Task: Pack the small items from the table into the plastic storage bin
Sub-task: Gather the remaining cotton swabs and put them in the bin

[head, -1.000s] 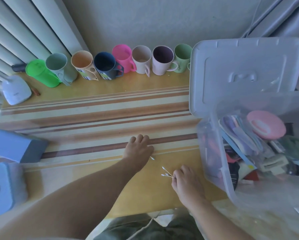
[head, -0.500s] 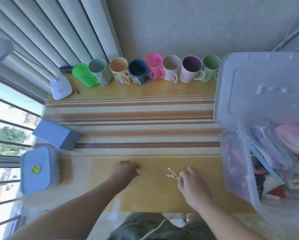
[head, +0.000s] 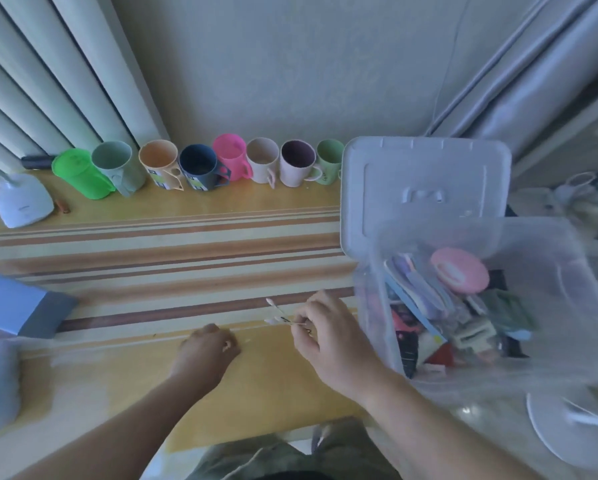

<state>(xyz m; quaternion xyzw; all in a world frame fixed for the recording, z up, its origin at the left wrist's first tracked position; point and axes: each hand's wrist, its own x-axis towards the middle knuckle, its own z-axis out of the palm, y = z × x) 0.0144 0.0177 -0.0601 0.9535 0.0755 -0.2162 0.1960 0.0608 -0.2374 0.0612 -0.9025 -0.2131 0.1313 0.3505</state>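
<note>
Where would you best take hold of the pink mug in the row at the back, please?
Grip the pink mug by its handle, which sticks out on its right toward the beige mug. Neighbours crowd both sides, so come from the front, over the bare table, or pinch its open rim from above.

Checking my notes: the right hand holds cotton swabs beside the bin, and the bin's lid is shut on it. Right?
Not quite. The head view shows the lid off, lying behind the open bin. The right hand does hold cotton swabs beside it.
</note>
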